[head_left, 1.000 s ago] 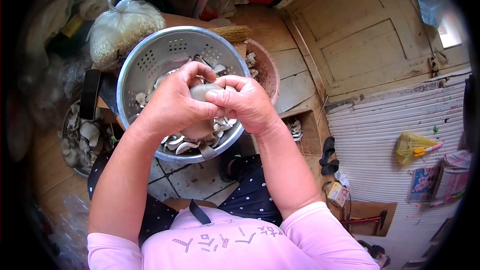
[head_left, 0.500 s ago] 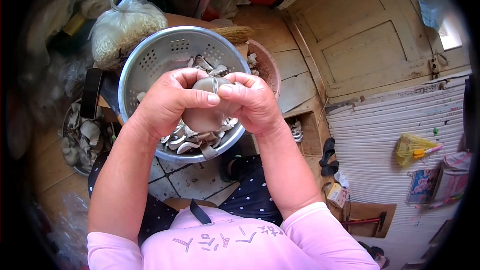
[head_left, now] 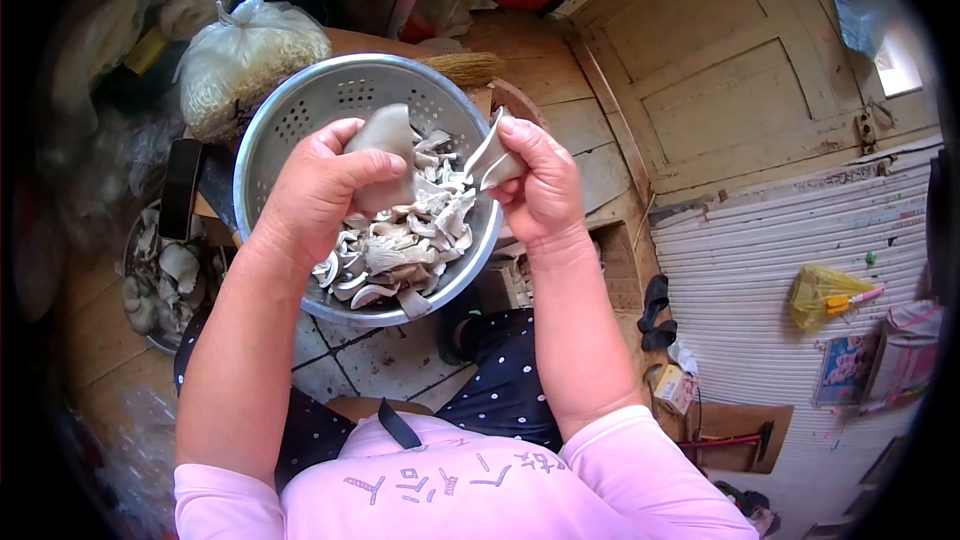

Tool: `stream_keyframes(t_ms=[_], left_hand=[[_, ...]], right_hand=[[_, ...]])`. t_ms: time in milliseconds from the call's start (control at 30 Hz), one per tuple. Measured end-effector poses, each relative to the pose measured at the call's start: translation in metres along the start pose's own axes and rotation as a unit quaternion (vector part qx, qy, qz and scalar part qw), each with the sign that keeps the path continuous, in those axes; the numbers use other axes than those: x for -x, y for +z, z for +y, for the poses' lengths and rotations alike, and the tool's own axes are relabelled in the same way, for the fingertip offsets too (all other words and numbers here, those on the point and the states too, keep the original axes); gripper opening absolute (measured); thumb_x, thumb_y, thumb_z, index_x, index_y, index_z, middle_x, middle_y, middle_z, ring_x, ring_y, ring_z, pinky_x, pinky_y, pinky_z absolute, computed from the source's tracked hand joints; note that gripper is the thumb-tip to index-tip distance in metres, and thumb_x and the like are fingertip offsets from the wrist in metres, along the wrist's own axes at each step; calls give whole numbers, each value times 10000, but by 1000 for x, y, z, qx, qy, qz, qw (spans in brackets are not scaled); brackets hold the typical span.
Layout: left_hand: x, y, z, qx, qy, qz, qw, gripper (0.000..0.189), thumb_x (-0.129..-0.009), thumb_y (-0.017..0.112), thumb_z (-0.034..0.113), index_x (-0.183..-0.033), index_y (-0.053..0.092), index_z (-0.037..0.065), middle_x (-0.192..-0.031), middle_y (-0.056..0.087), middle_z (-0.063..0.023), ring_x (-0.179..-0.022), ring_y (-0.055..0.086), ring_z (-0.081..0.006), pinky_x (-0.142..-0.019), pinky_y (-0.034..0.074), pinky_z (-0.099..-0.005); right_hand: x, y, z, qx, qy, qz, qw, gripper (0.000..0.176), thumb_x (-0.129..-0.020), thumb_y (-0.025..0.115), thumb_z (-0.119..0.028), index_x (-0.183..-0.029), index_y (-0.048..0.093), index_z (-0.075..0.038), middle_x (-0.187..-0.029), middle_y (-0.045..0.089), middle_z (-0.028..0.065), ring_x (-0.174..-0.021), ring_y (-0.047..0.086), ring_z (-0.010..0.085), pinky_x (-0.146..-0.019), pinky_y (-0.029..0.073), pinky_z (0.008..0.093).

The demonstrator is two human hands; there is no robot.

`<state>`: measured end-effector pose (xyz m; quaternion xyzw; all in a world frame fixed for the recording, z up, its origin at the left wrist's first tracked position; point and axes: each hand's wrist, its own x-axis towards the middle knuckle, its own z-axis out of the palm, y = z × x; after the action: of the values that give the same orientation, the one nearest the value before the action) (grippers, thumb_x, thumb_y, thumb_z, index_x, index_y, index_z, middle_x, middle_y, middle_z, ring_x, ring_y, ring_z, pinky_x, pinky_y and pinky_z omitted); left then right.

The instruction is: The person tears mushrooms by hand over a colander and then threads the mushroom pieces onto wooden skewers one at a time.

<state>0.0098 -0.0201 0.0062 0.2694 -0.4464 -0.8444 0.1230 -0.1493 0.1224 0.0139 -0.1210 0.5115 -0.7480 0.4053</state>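
Observation:
Between the thumb and fingers of my left hand [head_left: 325, 180] is a broad grey piece of oyster mushroom [head_left: 383, 130]. My right hand [head_left: 545, 180] pinches a smaller torn mushroom strip [head_left: 488, 155], its pale edge showing. Both hands are above a metal colander [head_left: 300, 90], the left over its middle and the right over its right rim. Inside the colander lies a heap of torn grey-white mushroom pieces [head_left: 405, 245].
A tied plastic bag [head_left: 250, 50] of pale contents stands behind the colander. At the left, a bowl holds whole mushrooms [head_left: 180, 270]. A pinkish basin [head_left: 520, 105] sits partly hidden behind my right hand. A spray can [head_left: 405, 0] stands at the back.
The mushroom held by both hands has been torn in two. My hands have moved apart, each keeping a piece, and the heap in the colander shows more.

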Motion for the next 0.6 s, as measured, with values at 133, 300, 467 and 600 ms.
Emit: stream_keyframes(t_ms=[133, 300, 467, 600], left_hand=[[-1, -2, 0, -80, 5, 38, 996, 588, -681, 731, 129, -1211, 525, -21, -980, 618, -100, -890, 622, -185, -827, 518, -330], [1, 3, -3, -138, 28, 29, 990, 489, -670, 751, 80, -1124, 605, -29, -938, 644, -93, -802, 621, -140, -725, 516, -267], [3, 7, 1, -146, -4, 11, 989, 528, -635, 819, 119, -1108, 619, -6, -953, 646, -72, -839, 612, -142, -786, 486, -272], [2, 8, -4, -141, -16, -27, 990, 490, -651, 824, 144, -1080, 638, -1, -921, 655, -61, -833, 613, -129, -772, 486, -264]], right_hand=[[1, -5, -4, 235, 27, 29, 971, 170, -842, 696, -192, -883, 641, -37, -727, 629, 25, -554, 518, 54, -480, 403, 200], [-4, -12, 3, 426, 65, -31, 902, 309, -806, 742, -254, -959, 679, 6, -833, 659, 44, -694, 572, 98, -636, 470, 239], [4, 0, 0, 286, 79, -90, 951, 327, -804, 755, -210, -1044, 661, -9, -854, 655, 18, -682, 553, 43, -591, 448, 170], [7, 10, 9, 207, 58, -138, 967, 275, -805, 757, -182, -994, 652, -12, -796, 617, -14, -619, 508, 18, -529, 394, 144]])
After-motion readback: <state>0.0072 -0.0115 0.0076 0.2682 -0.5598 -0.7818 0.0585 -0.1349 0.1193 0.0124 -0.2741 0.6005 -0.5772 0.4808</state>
